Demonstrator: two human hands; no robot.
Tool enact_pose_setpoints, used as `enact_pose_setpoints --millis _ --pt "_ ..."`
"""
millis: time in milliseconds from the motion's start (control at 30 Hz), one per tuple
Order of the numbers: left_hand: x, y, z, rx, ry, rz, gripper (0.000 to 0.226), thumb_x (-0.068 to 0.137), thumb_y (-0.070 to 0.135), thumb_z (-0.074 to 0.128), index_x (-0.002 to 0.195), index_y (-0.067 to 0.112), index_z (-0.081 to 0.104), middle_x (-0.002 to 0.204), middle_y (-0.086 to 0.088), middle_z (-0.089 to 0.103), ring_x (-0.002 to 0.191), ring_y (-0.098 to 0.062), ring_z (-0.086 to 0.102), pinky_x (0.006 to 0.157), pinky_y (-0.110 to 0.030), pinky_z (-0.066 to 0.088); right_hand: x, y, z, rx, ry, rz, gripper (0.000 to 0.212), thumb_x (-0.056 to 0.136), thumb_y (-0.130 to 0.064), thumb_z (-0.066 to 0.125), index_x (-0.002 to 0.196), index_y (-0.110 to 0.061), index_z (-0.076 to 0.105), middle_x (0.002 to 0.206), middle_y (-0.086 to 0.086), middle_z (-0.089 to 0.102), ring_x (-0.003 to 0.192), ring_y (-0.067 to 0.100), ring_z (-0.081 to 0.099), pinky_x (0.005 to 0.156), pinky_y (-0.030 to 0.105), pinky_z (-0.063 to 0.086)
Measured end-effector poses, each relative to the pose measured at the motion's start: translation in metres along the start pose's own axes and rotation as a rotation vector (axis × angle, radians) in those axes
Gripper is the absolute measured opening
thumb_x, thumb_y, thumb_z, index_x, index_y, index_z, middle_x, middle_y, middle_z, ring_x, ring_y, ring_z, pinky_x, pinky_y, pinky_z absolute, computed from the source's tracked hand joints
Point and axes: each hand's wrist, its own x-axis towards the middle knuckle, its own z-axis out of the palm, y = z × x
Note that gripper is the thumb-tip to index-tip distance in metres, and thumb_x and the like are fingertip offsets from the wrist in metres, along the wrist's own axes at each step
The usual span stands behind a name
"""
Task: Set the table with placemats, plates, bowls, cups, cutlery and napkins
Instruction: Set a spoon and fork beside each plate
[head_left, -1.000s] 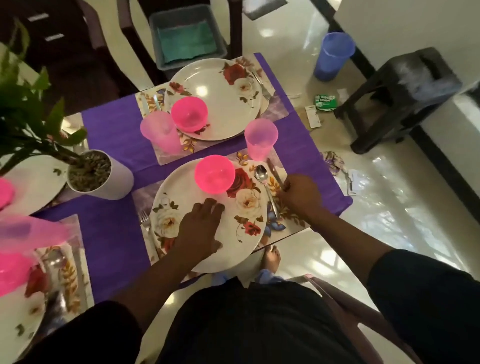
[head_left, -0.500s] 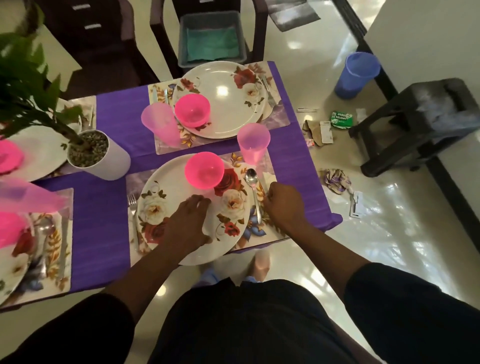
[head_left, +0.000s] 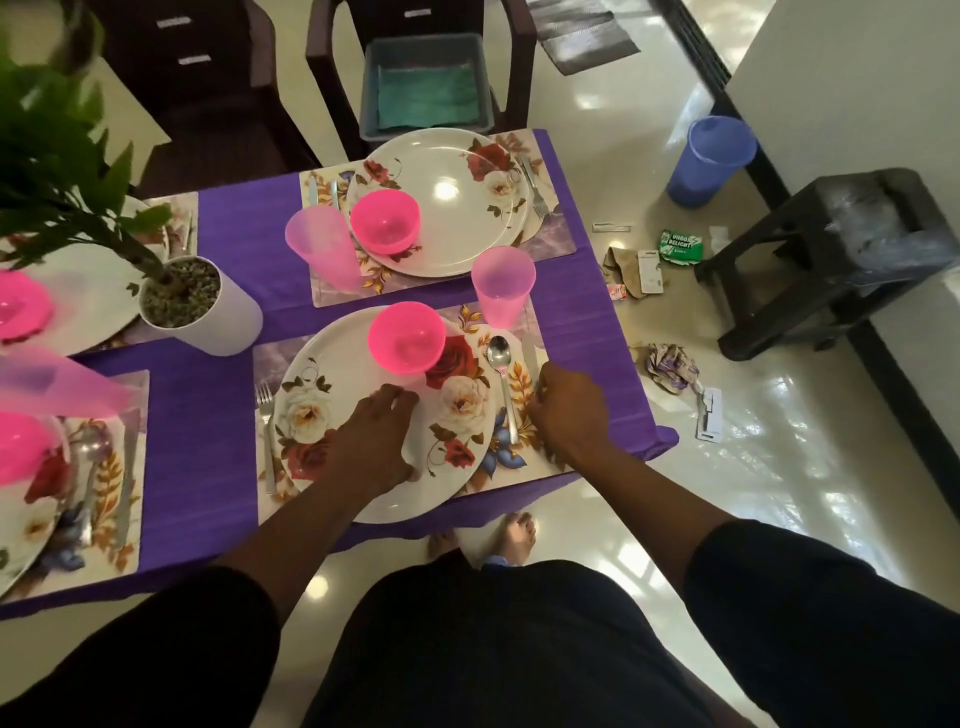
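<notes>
Hands are working at the nearest place setting on a purple-clothed table. Left hand (head_left: 376, 436) is resting on the floral plate (head_left: 332, 384), fingers loosely spread, below a pink bowl (head_left: 407, 338). Right hand (head_left: 569, 410) is lying curled on the placemat (head_left: 524, 457) beside the spoon (head_left: 504, 379); whether it is gripping anything is unclear.

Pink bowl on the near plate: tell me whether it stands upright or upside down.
Upright. The pink bowl shows its open mouth and hollow inside, standing on the far part of the flowered plate. It looks empty.
</notes>
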Motion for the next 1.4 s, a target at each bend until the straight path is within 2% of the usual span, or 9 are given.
enact_pose_setpoints --millis 67,167,333,600,1033,1133,1233,1333,1400 --pt "0.001 -0.001 0.000 -0.003 -0.004 0.005 0.111 0.054 0.048 0.097 0.146 0.020 0.042 0.148 -0.002 0.043 0.125 -0.033 0.052 0.086 -0.047 0.059 -0.001 -0.001 -0.001 -0.001 -0.002 -0.007 0.017 0.097 -0.034 0.062 0.098 -0.017 0.061 0.084 0.001 0.066 0.075 0.019 0.061 0.063 0.031 0.051" --pt "0.000 -0.002 0.000 -0.011 0.009 0.013 0.110 0.054 0.049 0.097 0.145 0.021 0.042 0.147 -0.002 0.043 0.124 -0.033 0.052 0.085 -0.046 0.059 -0.003 -0.002 -0.002 -0.006 -0.013 -0.006 0.017 0.098 -0.034 0.061 0.099 -0.017 0.061 0.085 0.001 0.065 0.074 0.018 0.060 0.061 0.027 0.043" --pt "-0.001 -0.003 0.000 -0.016 0.016 0.017 0.107 0.056 0.048 0.097 0.144 0.019 0.044 0.146 -0.004 0.045 0.122 -0.033 0.053 0.085 -0.045 0.058 -0.003 -0.002 -0.003 -0.027 -0.022 0.044 0.015 0.097 -0.030 0.064 0.100 -0.016 0.069 0.088 0.004 0.070 0.077 0.020 0.064 0.070 0.034 0.058" --pt "-0.001 -0.005 0.000 -0.006 0.020 0.028 0.106 0.060 0.050 0.096 0.147 0.019 0.043 0.151 -0.005 0.044 0.129 -0.033 0.051 0.091 -0.047 0.056 -0.006 -0.007 -0.006 -0.014 -0.026 0.072 0.014 0.096 -0.028 0.066 0.100 -0.015 0.071 0.089 0.003 0.070 0.080 0.022 0.066 0.073 0.038 0.060" --pt "0.006 -0.013 0.006 0.031 -0.008 0.053 0.107 0.063 0.056 0.092 0.148 0.020 0.039 0.152 -0.005 0.040 0.131 -0.031 0.048 0.096 -0.047 0.055 -0.010 -0.012 -0.008 0.024 -0.019 0.132 0.020 0.100 -0.028 0.062 0.109 -0.013 0.072 0.100 0.006 0.072 0.090 0.021 0.065 0.074 0.030 0.050" --pt "0.011 -0.010 -0.002 0.073 -0.091 0.055 0.107 0.068 0.060 0.088 0.152 0.020 0.035 0.157 -0.005 0.035 0.137 -0.031 0.043 0.101 -0.047 0.054 -0.010 -0.007 -0.014 0.072 -0.035 0.133 0.023 0.099 -0.030 0.063 0.115 -0.014 0.068 0.104 0.005 0.071 0.093 0.020 0.063 0.075 0.032 0.050" --pt "0.016 -0.002 -0.022 0.129 -0.254 0.024 0.105 0.080 0.069 0.074 0.159 0.021 0.025 0.166 -0.008 0.025 0.150 -0.034 0.029 0.115 -0.049 0.040 -0.008 0.004 -0.028 0.091 0.007 0.121 0.022 0.098 -0.030 0.064 0.113 -0.014 0.067 0.093 0.002 0.067 0.089 0.022 0.063 0.071 0.029 0.042" --pt "0.024 0.027 -0.055 0.166 -0.367 0.079 0.083 0.090 0.068 0.063 0.154 0.021 0.040 0.158 -0.005 0.043 0.141 -0.029 0.044 0.112 -0.042 0.043 0.001 0.016 -0.050 0.101 0.049 0.083 0.022 0.097 -0.026 0.064 0.112 -0.011 0.070 0.096 0.007 0.072 0.091 0.027 0.066 0.073 0.029 0.039" --pt "0.032 0.063 -0.080 0.041 -0.457 0.135 0.064 0.096 0.058 0.063 0.147 0.022 0.051 0.146 -0.001 0.057 0.126 -0.021 0.057 0.103 -0.035 0.048 0.009 0.025 -0.067 0.151 0.063 0.063 0.018 0.095 -0.026 0.065 0.107 -0.015 0.073 0.096 0.004 0.074 0.089 0.023 0.067 0.074 0.029 0.045"
